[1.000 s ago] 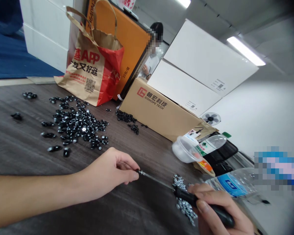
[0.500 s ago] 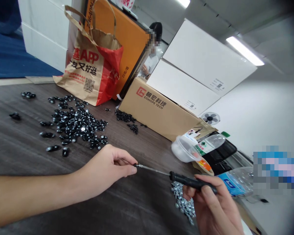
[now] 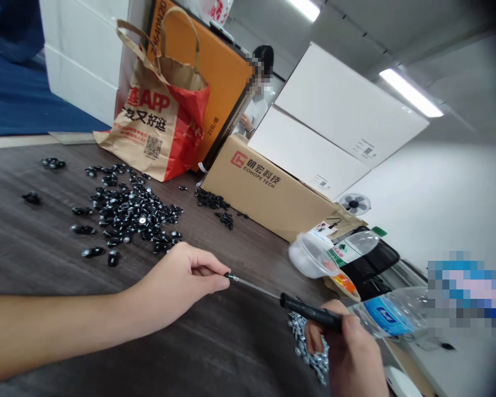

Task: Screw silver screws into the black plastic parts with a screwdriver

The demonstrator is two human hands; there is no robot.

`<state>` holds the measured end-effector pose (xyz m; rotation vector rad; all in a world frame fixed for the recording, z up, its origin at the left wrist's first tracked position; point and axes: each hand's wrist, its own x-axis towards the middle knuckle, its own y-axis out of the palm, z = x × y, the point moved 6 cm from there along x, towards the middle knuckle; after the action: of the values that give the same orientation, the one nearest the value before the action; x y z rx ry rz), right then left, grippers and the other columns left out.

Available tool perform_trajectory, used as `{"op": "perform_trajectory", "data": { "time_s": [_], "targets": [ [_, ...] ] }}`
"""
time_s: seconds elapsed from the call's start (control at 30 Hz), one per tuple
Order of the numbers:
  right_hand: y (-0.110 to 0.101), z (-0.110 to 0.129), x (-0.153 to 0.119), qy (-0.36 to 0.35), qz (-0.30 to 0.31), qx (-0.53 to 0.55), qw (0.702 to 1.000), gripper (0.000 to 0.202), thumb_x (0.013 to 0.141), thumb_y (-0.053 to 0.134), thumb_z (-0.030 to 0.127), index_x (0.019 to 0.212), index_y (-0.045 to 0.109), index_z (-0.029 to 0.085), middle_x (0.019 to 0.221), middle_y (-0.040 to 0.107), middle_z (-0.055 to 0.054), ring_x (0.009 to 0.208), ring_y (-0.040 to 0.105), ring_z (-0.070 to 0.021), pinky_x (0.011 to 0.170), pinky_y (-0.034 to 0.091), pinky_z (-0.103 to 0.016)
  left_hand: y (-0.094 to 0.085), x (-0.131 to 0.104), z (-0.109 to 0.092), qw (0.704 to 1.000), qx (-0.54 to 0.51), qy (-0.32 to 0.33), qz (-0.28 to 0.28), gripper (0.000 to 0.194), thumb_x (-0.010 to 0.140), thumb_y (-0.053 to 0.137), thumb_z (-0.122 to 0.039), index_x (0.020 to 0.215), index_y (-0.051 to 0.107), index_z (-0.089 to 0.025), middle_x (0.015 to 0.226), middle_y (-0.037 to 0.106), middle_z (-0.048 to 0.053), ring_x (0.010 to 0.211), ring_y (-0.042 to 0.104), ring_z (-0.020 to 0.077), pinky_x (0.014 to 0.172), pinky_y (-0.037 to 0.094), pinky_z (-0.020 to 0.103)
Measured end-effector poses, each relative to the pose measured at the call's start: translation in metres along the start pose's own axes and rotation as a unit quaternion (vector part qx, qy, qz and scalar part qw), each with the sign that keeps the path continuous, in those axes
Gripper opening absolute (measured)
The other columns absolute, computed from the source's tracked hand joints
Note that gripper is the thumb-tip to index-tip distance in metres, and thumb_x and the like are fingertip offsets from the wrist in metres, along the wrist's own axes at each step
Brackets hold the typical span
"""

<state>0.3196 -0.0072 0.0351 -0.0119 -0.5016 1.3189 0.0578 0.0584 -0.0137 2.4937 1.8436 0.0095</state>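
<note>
A screwdriver (image 3: 312, 313) with a black handle is held in my right hand (image 3: 349, 342), its fingers wrapped round the rear of the handle. Its thin metal shaft points left to a small screw (image 3: 233, 277). Between thumb and forefinger, my left hand (image 3: 194, 273) pinches a small black part (image 3: 227, 274) at the screw's end, mostly hidden by the fingertips. Silver screws (image 3: 308, 347) lie in a pile beside my right hand. Beyond my left hand spreads a heap of black parts with silver screw heads (image 3: 136, 212).
Small black pieces (image 3: 210, 198) lie before a cardboard box (image 3: 264, 187). A paper bag (image 3: 149, 121) stands at the back left. At the right are a plastic bowl (image 3: 310, 256) and a bottle (image 3: 391, 314). A person (image 3: 258, 105) is behind the boxes.
My right hand has turned and shifted around the screwdriver handle, which has moved slightly left. My left hand keeps its pinch in nearly the same place. The view has shifted slightly.
</note>
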Motion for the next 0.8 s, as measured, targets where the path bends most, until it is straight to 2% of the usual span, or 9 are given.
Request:
{"op": "perform_trajectory", "data": {
  "time_s": [0.1, 0.27, 0.37, 0.47, 0.57, 0.63, 0.73, 0.8],
  "targets": [
    [0.003, 0.002, 0.001, 0.024, -0.009, 0.048, 0.999, 0.032, 0.091, 0.058, 0.051, 0.093, 0.068, 0.022, 0.059, 0.056, 0.000, 0.056, 0.050, -0.0174, 0.051, 0.043, -0.027, -0.001, 0.000, -0.001, 1.000, -0.005, 0.002, -0.002, 0.018, 0.070, 0.076, -0.031, 0.082, 0.083, -0.020, 0.075, 0.079, 0.002, 0.071, 0.065, 0.0193, 0.067, 0.048, 0.029],
    [0.006, 0.002, 0.002, 0.043, 0.013, 0.091, 0.995, 0.019, 0.090, 0.065, 0.040, 0.100, 0.063, 0.024, 0.070, 0.068, -0.003, 0.066, 0.062, -0.0201, 0.058, 0.049, -0.028, -0.003, 0.001, -0.002, 1.000, -0.010, 0.008, -0.009, 0.014, 0.071, 0.076, -0.026, 0.082, 0.082, -0.020, 0.077, 0.081, 0.001, 0.072, 0.067, 0.0179, 0.069, 0.051, 0.027],
    [0.005, -0.003, 0.003, 0.038, 0.008, 0.070, 0.997, 0.022, 0.094, 0.060, 0.046, 0.094, 0.060, 0.024, 0.058, 0.068, -0.002, 0.063, 0.066, -0.0228, 0.063, 0.051, -0.032, -0.003, 0.002, -0.004, 1.000, -0.018, 0.019, -0.008, 0.011, 0.072, 0.075, -0.024, 0.080, 0.082, -0.020, 0.078, 0.082, 0.000, 0.073, 0.069, 0.0174, 0.069, 0.053, 0.026],
    [0.010, -0.008, 0.001, 0.050, 0.013, 0.041, 0.998, 0.034, 0.095, 0.053, 0.055, 0.086, 0.058, 0.023, 0.048, 0.062, 0.001, 0.054, 0.063, -0.0219, 0.058, 0.049, -0.031, -0.004, 0.004, -0.006, 0.999, -0.021, 0.028, -0.011, 0.010, 0.074, 0.074, -0.023, 0.080, 0.081, -0.020, 0.077, 0.082, 0.000, 0.075, 0.071, 0.0178, 0.069, 0.053, 0.025],
    [0.015, -0.008, -0.001, 0.053, 0.018, 0.062, 0.997, 0.030, 0.092, 0.058, 0.054, 0.094, 0.057, 0.024, 0.064, 0.069, -0.001, 0.057, 0.062, -0.0209, 0.051, 0.045, -0.028, -0.005, 0.004, -0.008, 0.999, -0.019, 0.029, -0.016, 0.010, 0.074, 0.075, -0.023, 0.081, 0.081, -0.020, 0.078, 0.082, 0.000, 0.076, 0.072, 0.0189, 0.069, 0.054, 0.026],
    [0.015, -0.007, -0.002, 0.054, 0.017, 0.075, 0.996, 0.026, 0.090, 0.063, 0.049, 0.096, 0.056, 0.025, 0.067, 0.068, -0.001, 0.059, 0.062, -0.0202, 0.053, 0.045, -0.028, -0.005, 0.003, -0.008, 0.999, -0.007, 0.034, -0.014, 0.011, 0.075, 0.075, -0.024, 0.082, 0.082, -0.020, 0.080, 0.082, 0.000, 0.076, 0.072, 0.0200, 0.069, 0.054, 0.027],
    [0.014, -0.011, -0.001, 0.074, 0.025, 0.056, 0.995, 0.033, 0.094, 0.058, 0.050, 0.076, 0.053, 0.022, 0.047, 0.055, 0.004, 0.048, 0.053, -0.0159, 0.053, 0.043, -0.026, -0.004, 0.002, -0.008, 0.999, 0.021, 0.045, -0.004, 0.013, 0.076, 0.074, -0.027, 0.084, 0.083, -0.021, 0.083, 0.082, 0.001, 0.078, 0.071, 0.0221, 0.069, 0.053, 0.029],
    [0.013, -0.013, 0.000, 0.086, 0.027, 0.054, 0.994, 0.039, 0.095, 0.054, 0.055, 0.075, 0.052, 0.022, 0.047, 0.052, 0.004, 0.045, 0.051, -0.0150, 0.050, 0.040, -0.025, -0.004, 0.002, -0.008, 0.999, 0.023, 0.049, -0.002, 0.014, 0.077, 0.073, -0.026, 0.085, 0.083, -0.020, 0.084, 0.083, 0.002, 0.079, 0.072, 0.0224, 0.070, 0.053, 0.030]
  ]
}}
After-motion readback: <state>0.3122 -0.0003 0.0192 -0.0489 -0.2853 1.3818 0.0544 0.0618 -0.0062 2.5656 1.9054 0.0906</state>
